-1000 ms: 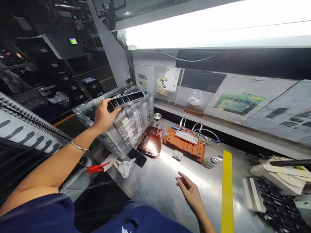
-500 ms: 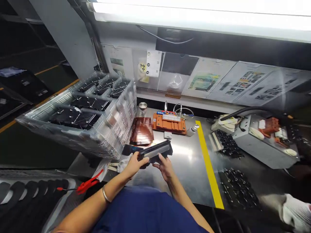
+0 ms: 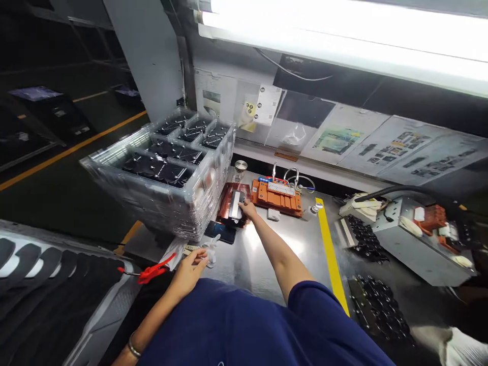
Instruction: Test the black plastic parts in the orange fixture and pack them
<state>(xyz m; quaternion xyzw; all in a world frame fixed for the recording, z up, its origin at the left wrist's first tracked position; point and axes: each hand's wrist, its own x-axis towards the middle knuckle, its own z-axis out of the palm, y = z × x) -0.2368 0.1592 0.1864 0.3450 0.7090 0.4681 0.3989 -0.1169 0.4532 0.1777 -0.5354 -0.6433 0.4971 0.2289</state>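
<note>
My right hand (image 3: 248, 208) is stretched forward and closed on the edge of a black plastic part (image 3: 237, 199) with a pale strip along its face. The part is over a stack of shiny copper-coloured sheets (image 3: 224, 204); whether it rests on them I cannot tell. Near the front edge of the bench, my left hand (image 3: 190, 268) has loosely bent fingers, slightly apart. It is beside a crumpled white piece (image 3: 211, 250), perhaps touching it. Between the two hands lies a dark phone-like slab (image 3: 223, 232).
Stacked clear trays (image 3: 179, 195) of black parts stand at left. An orange fixture (image 3: 278, 195) and a lidded jar (image 3: 240, 170) sit at the back. Right of a yellow stripe (image 3: 328, 254) are black parts (image 3: 375, 305), a grey machine (image 3: 412, 249) and another person's gloved hand (image 3: 463, 348).
The black part has moved from between both hands to the copper-coloured sheets in my right hand. My left hand has let go and drawn back left. The view has shifted left.
</note>
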